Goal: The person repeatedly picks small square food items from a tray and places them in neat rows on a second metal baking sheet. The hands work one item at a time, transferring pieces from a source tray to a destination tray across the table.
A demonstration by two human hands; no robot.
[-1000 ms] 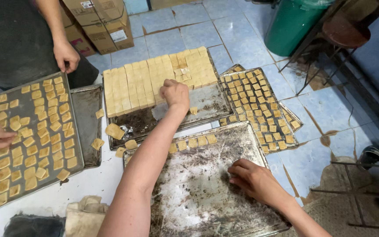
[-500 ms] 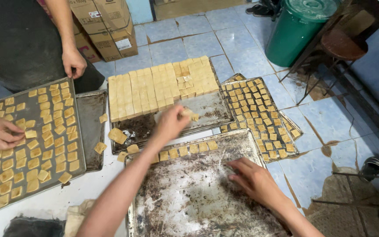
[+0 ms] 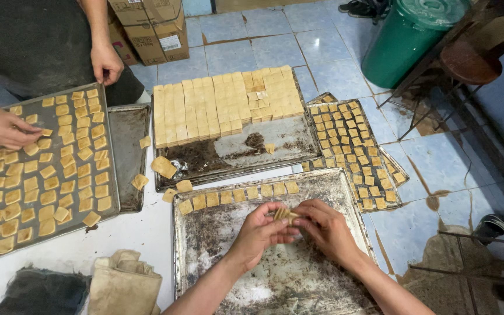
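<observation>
Over a worn, dark-crusted baking tray (image 3: 322,274), the left hand (image 3: 261,230) and right hand (image 3: 325,227) meet at mid-tray, the fingertips of both pinching a small stack of thin tan dough squares (image 3: 284,214) between them, the remaining fingers curled loosely inward. Along the far edge of that tray lies a single row of squares (image 3: 237,196) set side by side. Just beyond it, a second tray (image 3: 234,154) carries a large scored slab of tan dough (image 3: 223,102) across its far half, its near half bare metal smeared with dark residue, and a few loose pieces (image 3: 164,167) lie by its near-left corner. To the right, on the blue tiled floor (image 3: 252,49), a filled tray of squares (image 3: 354,149) rests on others. At left, another person's hand (image 3: 4,127) touches squares on a nearly full tray (image 3: 42,169), the person's other hand (image 3: 106,61) hanging near cardboard boxes (image 3: 153,26). A green bin (image 3: 409,38) stands at upper right; folded cloths (image 3: 123,283) lie on the white tabletop.
</observation>
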